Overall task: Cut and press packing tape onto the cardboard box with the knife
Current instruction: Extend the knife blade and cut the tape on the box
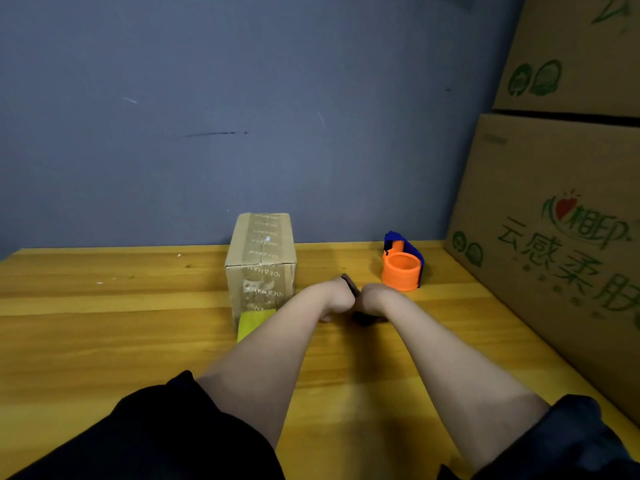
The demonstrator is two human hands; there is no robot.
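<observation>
The yellow wooden table (138, 341) carries all items. Large printed brown cartons (554, 237) stand stacked at its right edge. The small taped cardboard box (261, 261) stands upright at the table's far edge. The orange-and-blue tape dispenser (403, 263) sits right of the box. Between them, the left hand (337, 299) and right hand (375, 299) meet, both curled around a dark object (350, 285), indistinct.
</observation>
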